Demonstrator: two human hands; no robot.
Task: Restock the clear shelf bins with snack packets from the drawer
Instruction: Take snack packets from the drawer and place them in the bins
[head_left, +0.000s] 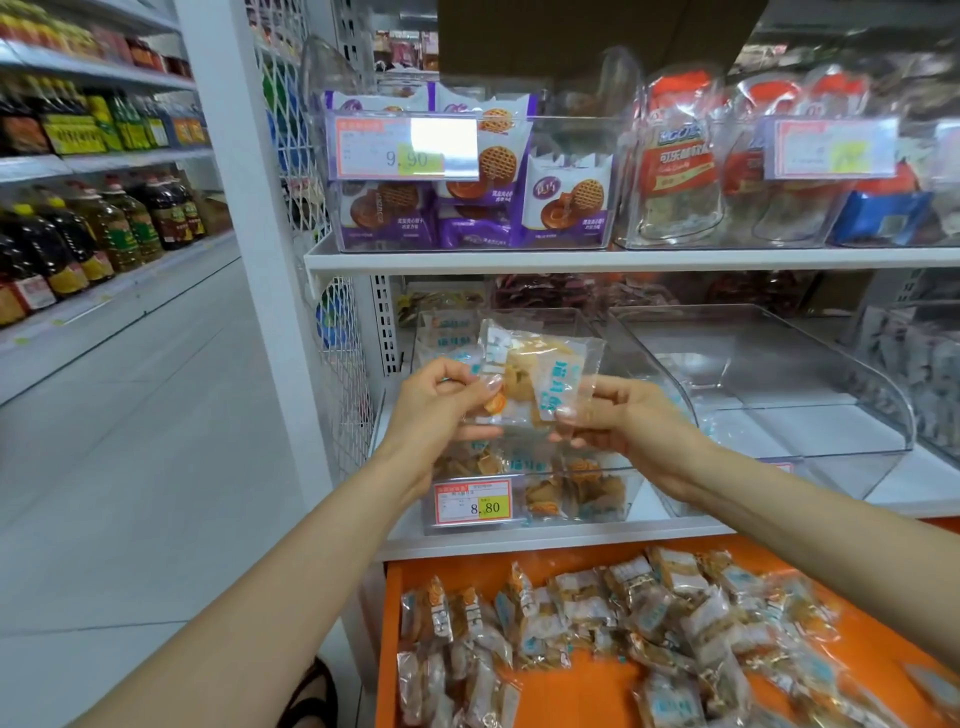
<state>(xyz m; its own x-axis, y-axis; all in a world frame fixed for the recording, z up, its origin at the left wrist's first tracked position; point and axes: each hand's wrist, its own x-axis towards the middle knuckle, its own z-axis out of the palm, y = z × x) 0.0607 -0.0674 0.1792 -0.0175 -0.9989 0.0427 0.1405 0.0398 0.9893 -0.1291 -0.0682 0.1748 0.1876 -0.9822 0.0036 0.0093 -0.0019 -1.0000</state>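
My left hand (441, 402) and my right hand (618, 421) together hold clear snack packets (535, 371) with blue print, pinching them by their lower edges. The packets hover over the open top of a clear shelf bin (582, 499) on the middle shelf, which carries an 8.80 price tag (474, 502) and has similar packets inside. Below, the open orange drawer (587, 686) holds several more of the same packets (644, 623) spread across its floor.
An empty clear bin (769, 374) stands to the right on the same shelf. The upper shelf (623, 258) carries bins of purple biscuit packs (483, 208) and orange-labelled packs (675, 166). A white upright (249, 208) and an aisle with oil bottles (104, 228) lie left.
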